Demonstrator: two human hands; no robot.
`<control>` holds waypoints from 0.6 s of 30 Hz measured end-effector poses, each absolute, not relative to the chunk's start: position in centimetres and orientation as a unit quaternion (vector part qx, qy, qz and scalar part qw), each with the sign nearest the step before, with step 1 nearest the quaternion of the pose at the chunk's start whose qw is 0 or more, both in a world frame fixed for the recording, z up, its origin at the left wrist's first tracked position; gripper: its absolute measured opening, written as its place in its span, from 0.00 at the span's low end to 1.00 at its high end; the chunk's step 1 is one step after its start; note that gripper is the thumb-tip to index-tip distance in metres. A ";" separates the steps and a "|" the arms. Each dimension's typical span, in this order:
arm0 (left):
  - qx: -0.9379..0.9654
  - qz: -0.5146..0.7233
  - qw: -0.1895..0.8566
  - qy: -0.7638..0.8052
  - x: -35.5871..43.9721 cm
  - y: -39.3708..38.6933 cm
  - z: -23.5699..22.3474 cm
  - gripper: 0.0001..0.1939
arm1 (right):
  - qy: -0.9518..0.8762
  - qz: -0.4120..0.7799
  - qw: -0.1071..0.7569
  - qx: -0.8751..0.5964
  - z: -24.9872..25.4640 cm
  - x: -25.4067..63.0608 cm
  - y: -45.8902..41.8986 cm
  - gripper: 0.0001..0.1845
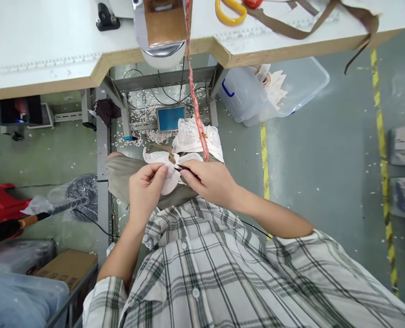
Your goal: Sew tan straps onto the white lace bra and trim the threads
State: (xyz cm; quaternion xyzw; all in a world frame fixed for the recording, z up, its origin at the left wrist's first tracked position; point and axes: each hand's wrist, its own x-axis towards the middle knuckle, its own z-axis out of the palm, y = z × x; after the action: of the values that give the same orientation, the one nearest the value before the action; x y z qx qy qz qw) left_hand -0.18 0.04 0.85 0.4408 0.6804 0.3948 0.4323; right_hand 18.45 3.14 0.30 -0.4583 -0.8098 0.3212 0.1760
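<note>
My left hand [146,191] pinches a white fabric piece [170,183] with rounded, petal-like edges, held above my lap. A narrow brown strip [172,157] lies against this piece. In my right hand [211,182], closed, is a slim dark pointed tool [179,168]; its tip meets the fabric beside my left thumb. Most of the tool is hidden by the fingers, so its exact kind does not show. A white lacy fabric bundle [198,136] rests on my knees just beyond both hands. Over it hangs a red-orange cord [196,105], its lower end near my right hand.
Ahead is a white worktable [52,36] with a cut-out front edge, a machine [164,27], yellow-handled scissors [231,20] and a brown strap [291,28]. Below stand a blue pedal [171,119] and a clear bin [305,86]. A cardboard box [69,266] sits left.
</note>
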 end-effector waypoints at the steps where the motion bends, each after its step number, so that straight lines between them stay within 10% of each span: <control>1: 0.446 0.392 0.427 0.682 -0.2 0.0 0.9 0.12 | -0.809 0.318 0.174 -0.462 0.2 18.2 3.1 0.19; 18: 0.548 0.337 0.348 0.682 -0.3 -0.1 1.3 0.11 | -0.820 0.303 0.096 -0.477 0.8 17.4 4.0 0.19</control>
State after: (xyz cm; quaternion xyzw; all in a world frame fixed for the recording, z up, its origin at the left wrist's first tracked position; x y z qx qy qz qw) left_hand -0.32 -0.11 1.32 0.5477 0.6821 0.3374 0.3478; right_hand 17.42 4.01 0.76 -0.4767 -0.8195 0.3034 0.0957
